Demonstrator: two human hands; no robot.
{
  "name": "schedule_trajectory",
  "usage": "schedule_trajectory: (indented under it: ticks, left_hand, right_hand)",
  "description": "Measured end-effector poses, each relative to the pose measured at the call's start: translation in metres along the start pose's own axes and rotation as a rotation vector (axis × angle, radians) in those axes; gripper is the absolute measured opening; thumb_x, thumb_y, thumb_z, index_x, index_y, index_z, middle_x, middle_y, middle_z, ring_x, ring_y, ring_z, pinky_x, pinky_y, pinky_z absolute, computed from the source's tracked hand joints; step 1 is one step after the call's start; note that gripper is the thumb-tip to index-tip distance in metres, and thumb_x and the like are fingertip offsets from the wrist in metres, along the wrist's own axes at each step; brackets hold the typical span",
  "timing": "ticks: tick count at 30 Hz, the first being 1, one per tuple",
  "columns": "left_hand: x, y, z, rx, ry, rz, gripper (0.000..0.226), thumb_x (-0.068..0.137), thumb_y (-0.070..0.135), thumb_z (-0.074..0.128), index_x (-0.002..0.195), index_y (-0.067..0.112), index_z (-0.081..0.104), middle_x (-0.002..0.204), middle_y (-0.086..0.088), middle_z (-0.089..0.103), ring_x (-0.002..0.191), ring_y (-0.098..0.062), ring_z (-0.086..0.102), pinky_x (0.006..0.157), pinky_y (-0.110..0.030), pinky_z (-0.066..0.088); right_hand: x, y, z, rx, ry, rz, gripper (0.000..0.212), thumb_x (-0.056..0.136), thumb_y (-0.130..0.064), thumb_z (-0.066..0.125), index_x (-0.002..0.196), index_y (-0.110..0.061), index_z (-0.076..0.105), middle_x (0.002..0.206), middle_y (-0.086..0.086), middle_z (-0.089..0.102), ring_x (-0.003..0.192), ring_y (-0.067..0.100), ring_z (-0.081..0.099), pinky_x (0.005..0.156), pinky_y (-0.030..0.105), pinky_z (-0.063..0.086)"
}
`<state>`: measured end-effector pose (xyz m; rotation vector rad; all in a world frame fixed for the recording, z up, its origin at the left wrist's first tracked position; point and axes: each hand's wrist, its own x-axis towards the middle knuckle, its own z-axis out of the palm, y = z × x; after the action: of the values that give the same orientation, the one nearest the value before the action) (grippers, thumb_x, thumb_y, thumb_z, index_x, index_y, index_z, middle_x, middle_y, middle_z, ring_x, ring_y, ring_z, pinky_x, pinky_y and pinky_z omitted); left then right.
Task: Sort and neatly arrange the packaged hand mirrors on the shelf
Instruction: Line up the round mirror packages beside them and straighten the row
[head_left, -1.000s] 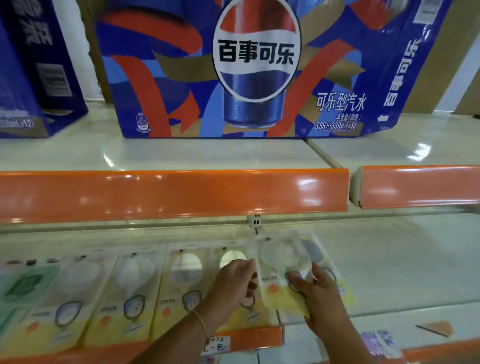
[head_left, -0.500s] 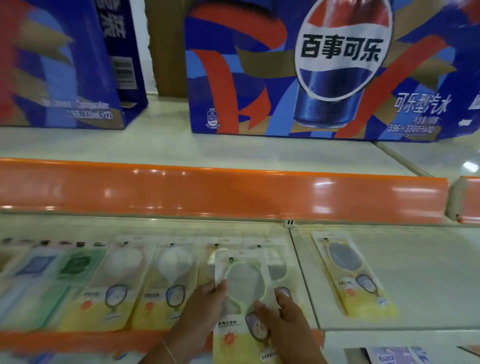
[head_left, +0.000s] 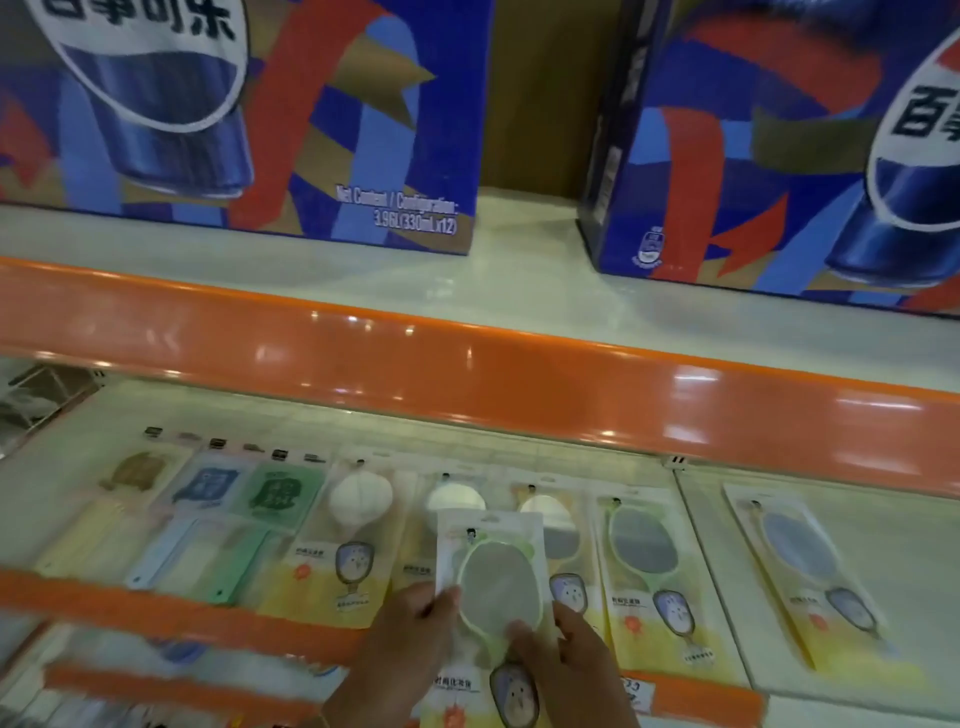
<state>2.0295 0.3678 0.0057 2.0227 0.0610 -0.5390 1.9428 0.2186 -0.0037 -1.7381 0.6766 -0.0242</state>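
Note:
A packaged hand mirror with a pale green frame (head_left: 493, 577) is lifted above the row of packs on the lower shelf (head_left: 893, 525). My left hand (head_left: 410, 639) pinches its left edge. My right hand (head_left: 566, 660) grips its lower right side, thumb on the front. Flat on the shelf lie more mirror packs: two white ones (head_left: 358, 514), a partly hidden one (head_left: 545, 509), a green one (head_left: 649, 566) and one apart on the right (head_left: 810, 577). Brown, blue and green mirrors (head_left: 208, 499) lie at the left.
An orange shelf rail (head_left: 467, 374) runs across above the mirrors. Two large blue cola cartons (head_left: 260, 114) stand on the upper shelf. An orange front lip (head_left: 130, 603) edges the lower shelf, and a handwritten price label (head_left: 636, 693) sits on it below my right hand.
My view has swung to the left. Both hands have carried the green-framed mirror pack leftward and up, from the shelf's right part to over the row's middle.

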Motion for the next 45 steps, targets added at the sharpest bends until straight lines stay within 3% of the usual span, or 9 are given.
schedule_trajectory:
  ticks: [8, 15, 18, 22, 29, 34, 38, 42, 45]
  left_hand:
    - [0.005, -0.019, -0.023, 0.135, -0.121, 0.107, 0.042, 0.092, 0.044, 0.053, 0.062, 0.014, 0.052, 0.058, 0.004, 0.051, 0.057, -0.008, 0.052, 0.057, -0.027, 0.036]
    - [0.007, -0.014, -0.001, 0.309, -0.023, 0.613, 0.034, 0.093, 0.036, 0.049, 0.064, 0.019, 0.049, 0.053, 0.003, 0.046, 0.052, -0.01, 0.047, 0.049, -0.021, 0.033]
    - [0.011, -0.011, 0.026, 0.411, -0.012, 0.836, 0.021, 0.093, 0.037, 0.044, 0.079, 0.029, 0.057, 0.073, 0.016, 0.049, 0.068, -0.002, 0.047, 0.059, -0.021, 0.04]
    - [0.02, -0.004, 0.063, 0.519, 0.008, 0.972, 0.017, 0.091, 0.034, 0.047, 0.092, 0.024, 0.062, 0.096, 0.007, 0.055, 0.093, -0.011, 0.05, 0.076, -0.03, 0.048]
    - [0.029, 0.011, 0.109, 0.763, 0.002, 0.927, 0.051, 0.094, 0.046, 0.025, 0.127, 0.022, 0.055, 0.135, 0.001, 0.05, 0.134, -0.023, 0.038, 0.113, -0.036, 0.028]
    - [0.025, 0.01, 0.129, 0.873, -0.007, 0.925, 0.047, 0.097, 0.046, 0.025, 0.13, 0.022, 0.047, 0.142, -0.001, 0.042, 0.141, -0.027, 0.026, 0.119, -0.039, 0.015]
    - [0.02, 0.007, 0.129, 0.983, 0.021, 0.913, 0.045, 0.094, 0.05, 0.036, 0.128, 0.023, 0.051, 0.137, -0.002, 0.051, 0.136, -0.026, 0.039, 0.114, -0.044, 0.027]
    - [0.022, 0.006, 0.13, 0.995, 0.01, 0.926, 0.049, 0.091, 0.052, 0.041, 0.129, 0.024, 0.055, 0.142, -0.005, 0.049, 0.139, -0.028, 0.035, 0.115, -0.045, 0.021]
    - [0.022, 0.004, 0.13, 0.984, -0.007, 0.919, 0.052, 0.093, 0.055, 0.037, 0.133, 0.025, 0.052, 0.147, -0.005, 0.042, 0.143, -0.027, 0.024, 0.117, -0.046, 0.018]
  right_hand:
    - [-0.014, 0.006, 0.025, 0.011, 0.066, -0.022, 0.032, 0.077, -0.031, 0.078, 0.107, -0.031, 0.068, 0.088, -0.01, 0.075, 0.078, 0.0, 0.069, 0.06, 0.008, 0.046]
    - [-0.018, 0.016, -0.02, 0.053, 0.264, 0.041, 0.03, 0.079, -0.025, 0.076, 0.108, -0.027, 0.068, 0.086, -0.007, 0.076, 0.078, 0.004, 0.069, 0.062, 0.015, 0.047]
    - [-0.011, 0.015, -0.056, 0.052, 0.332, 0.066, 0.029, 0.08, -0.024, 0.076, 0.107, -0.021, 0.068, 0.086, 0.0, 0.075, 0.082, 0.011, 0.068, 0.063, 0.019, 0.047]
    - [0.0, 0.019, -0.107, -0.025, 0.374, 0.058, 0.019, 0.082, -0.022, 0.074, 0.1, -0.016, 0.069, 0.08, 0.003, 0.074, 0.077, 0.014, 0.067, 0.059, 0.021, 0.045]
    - [0.034, 0.025, -0.157, -0.116, 0.369, 0.01, 0.019, 0.086, -0.02, 0.069, 0.104, -0.014, 0.067, 0.08, -0.004, 0.071, 0.075, 0.011, 0.065, 0.057, 0.026, 0.045]
    - [0.063, 0.02, -0.161, -0.301, 0.298, -0.023, 0.035, 0.09, -0.031, 0.064, 0.122, -0.018, 0.057, 0.093, -0.002, 0.07, 0.081, 0.013, 0.064, 0.06, 0.022, 0.043]
    - [0.068, 0.034, -0.16, -0.551, 0.358, -0.075, 0.056, 0.088, -0.043, 0.059, 0.134, -0.012, 0.05, 0.106, 0.014, 0.067, 0.094, 0.032, 0.062, 0.075, 0.034, 0.047]
    - [0.057, 0.059, -0.153, -0.787, 0.304, -0.152, 0.051, 0.076, -0.062, 0.042, 0.117, -0.036, 0.058, 0.12, 0.004, 0.062, 0.105, 0.034, 0.058, 0.084, 0.041, 0.049]
    - [0.046, 0.056, -0.144, -0.891, 0.285, -0.115, 0.075, 0.071, -0.079, 0.031, 0.134, -0.043, 0.048, 0.147, 0.0, 0.041, 0.13, 0.032, 0.039, 0.102, 0.047, 0.039]
